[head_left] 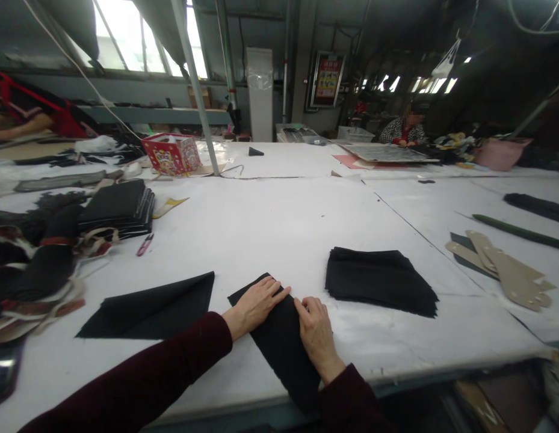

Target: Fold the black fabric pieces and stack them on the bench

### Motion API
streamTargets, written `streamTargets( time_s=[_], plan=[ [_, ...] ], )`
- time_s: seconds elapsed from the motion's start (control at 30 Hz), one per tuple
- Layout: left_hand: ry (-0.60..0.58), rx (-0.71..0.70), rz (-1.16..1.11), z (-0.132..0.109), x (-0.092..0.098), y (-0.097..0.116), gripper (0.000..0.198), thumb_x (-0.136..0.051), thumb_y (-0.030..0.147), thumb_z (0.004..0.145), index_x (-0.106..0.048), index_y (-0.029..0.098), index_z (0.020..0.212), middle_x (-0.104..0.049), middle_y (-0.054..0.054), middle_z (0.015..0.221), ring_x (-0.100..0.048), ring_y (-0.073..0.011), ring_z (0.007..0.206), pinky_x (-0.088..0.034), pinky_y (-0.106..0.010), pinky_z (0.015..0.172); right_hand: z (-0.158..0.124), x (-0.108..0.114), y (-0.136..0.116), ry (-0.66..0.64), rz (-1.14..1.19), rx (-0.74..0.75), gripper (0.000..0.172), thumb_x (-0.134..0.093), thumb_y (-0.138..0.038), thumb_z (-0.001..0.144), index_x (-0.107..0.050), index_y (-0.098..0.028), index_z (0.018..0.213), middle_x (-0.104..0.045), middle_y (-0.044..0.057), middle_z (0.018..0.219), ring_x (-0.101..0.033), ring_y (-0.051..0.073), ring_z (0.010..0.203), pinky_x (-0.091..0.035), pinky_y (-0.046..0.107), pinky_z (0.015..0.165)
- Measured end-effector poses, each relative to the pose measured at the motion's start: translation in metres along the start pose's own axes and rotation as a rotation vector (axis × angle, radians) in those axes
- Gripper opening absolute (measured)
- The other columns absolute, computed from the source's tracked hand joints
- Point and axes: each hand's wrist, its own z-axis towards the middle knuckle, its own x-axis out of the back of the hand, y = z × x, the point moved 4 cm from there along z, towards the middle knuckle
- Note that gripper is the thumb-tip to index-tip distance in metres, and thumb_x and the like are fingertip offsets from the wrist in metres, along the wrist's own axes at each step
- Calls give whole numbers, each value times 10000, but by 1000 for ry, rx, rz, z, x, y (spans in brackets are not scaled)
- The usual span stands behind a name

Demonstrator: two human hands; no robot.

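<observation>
On the counter (261, 228), the right hand (316, 329) partly hides one edge of the black cloth (279, 340); whether its grip pinches, I cannot tell. The left hand (257, 302) lies flat on it, released. At right lies a cloth stack (378, 279).

Workshop, looks like cloth cutting/sewing. Big white-covered table (261, 225) shared by several people: one person (399, 131) at far right, a bare arm (26, 127) at far left. Black cloth (283, 349) at the near edge, a fanned stack (381, 279) beside it, snips (145, 245), beige template-like shapes (509, 270) with holes. Industrial shell: exposed pipes (286, 66), slanted windows (121, 36), framed wall poster (328, 78). Scraps and piles both sides.
</observation>
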Motion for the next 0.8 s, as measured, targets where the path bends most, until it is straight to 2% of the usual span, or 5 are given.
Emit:
streamTargets(
  time_s=[0.27, 0.43, 0.53, 0.67, 0.8],
  plan=[
    [17, -24, -13, 0, 0, 10, 473, -415, 115, 906, -396, 127, 1378, -547, -92, 1195, -494, -216, 1127, -364, -330, 1039, -11, 8, 2, -31, -7, -11, 261, -463, -87, 956, -603, -166, 1161, -538, 70, 921, -475, 231, 887, -374, 356, 774],
    [-3, -41, -39, 1, 3, 13, 535, -467, 137, 894, -364, 233, 1409, -540, -85, 1197, -493, -224, 1138, -382, -375, 1019, -16, 11, 5, -32, -14, -13, 275, -467, -80, 949, -597, -165, 1176, -541, 73, 939, -476, 233, 903, -374, 360, 787],
    [10, -73, -51, 3, 9, 16, 475, -432, 136, 913, -398, 212, 1381, -535, -83, 1231, -482, -218, 1157, -340, -393, 1072, -19, 14, 7, -19, -25, -3, 263, -462, -81, 947, -609, -161, 1150, -541, 75, 927, -476, 233, 894, -375, 357, 775],
    [-32, -86, -101, 5, 9, 19, 502, -431, 111, 895, -380, 183, 1389, -549, -86, 1211, -500, -199, 1124, -400, -340, 1008, -24, 17, 10, -12, -5, 7, 282, -451, -69, 942, -605, -151, 1164, -540, 81, 928, -476, 235, 894, -381, 354, 770],
    [-51, -63, -109, 6, 9, 24, 547, -456, 121, 889, -350, 237, 1413, -559, -73, 1135, -522, -210, 1064, -431, -350, 961, -30, 20, 13, -11, 28, 7, 293, -417, -74, 957, -598, -147, 1175, -536, 82, 928, -473, 234, 890, -387, 357, 773]
  ],
)
